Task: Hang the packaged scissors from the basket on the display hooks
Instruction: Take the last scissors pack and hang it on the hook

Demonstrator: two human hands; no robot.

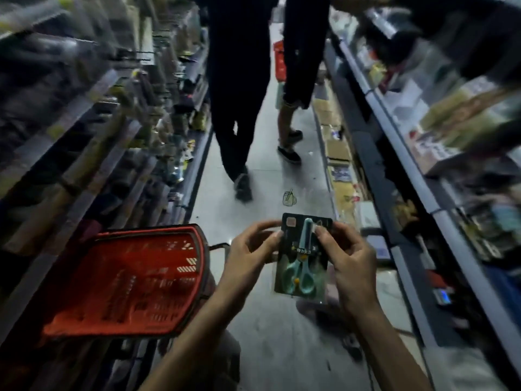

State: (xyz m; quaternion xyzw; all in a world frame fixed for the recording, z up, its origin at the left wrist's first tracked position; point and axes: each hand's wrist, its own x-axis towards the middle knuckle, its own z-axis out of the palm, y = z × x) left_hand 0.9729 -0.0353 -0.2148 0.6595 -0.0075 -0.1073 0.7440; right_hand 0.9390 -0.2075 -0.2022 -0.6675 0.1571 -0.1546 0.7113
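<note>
- Your left hand [248,249] pinches the left edge of the packaged scissors [303,261], thumb and fingertips curled onto the card.
- Your right hand [348,258] grips the right edge, with the thumb laid across the front beside the blade cover.
- Packaged scissors: a teal-handled pair on a dark backing card, held between both hands above the aisle floor [282,334], blades pointing away from you.
- Red basket [146,230]: just left of your left forearm, apart from the pack; no further packs can be made out inside.
- Display hooks [146,53]: dark wire pegs on the left shelving, too blurred to show which are free.
- Step in hand: the pack is out of the basket, not yet hung.
- Next move, as a judgement: turn to the left rack, pick a free hook, line the card's top hole up with the tip and slide it on. Two people [239,80] stand ahead in the aisle, so keep your reach close to the shelf.
</note>
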